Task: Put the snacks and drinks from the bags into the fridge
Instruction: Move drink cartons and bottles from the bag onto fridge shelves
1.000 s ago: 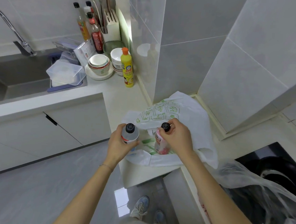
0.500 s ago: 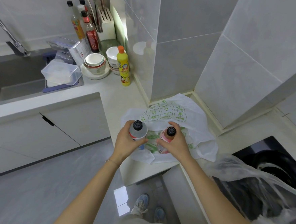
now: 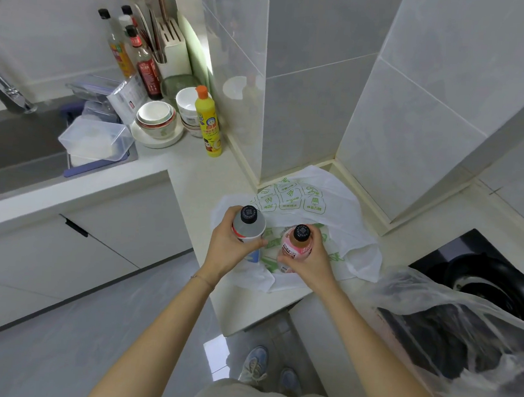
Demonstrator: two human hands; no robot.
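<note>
Pink bottle (image 3: 297, 248) higher (upright, cap up)

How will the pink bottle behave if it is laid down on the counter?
The pink bottle, gripped by the right hand, is capped, so it is probably full and rather heavy for its size. Its round body would likely roll if laid on its side.

**Cream counter (image 3: 200, 175), crowded at the back**

A white bag (image 3: 325, 202) with green print lies flat at the counter's front corner. A clear bag (image 3: 451, 307) drapes its right edge. A yellow bottle (image 3: 209, 126), stacked bowls (image 3: 156, 119) and sauce bottles (image 3: 143, 63) fill the back corner.
</note>
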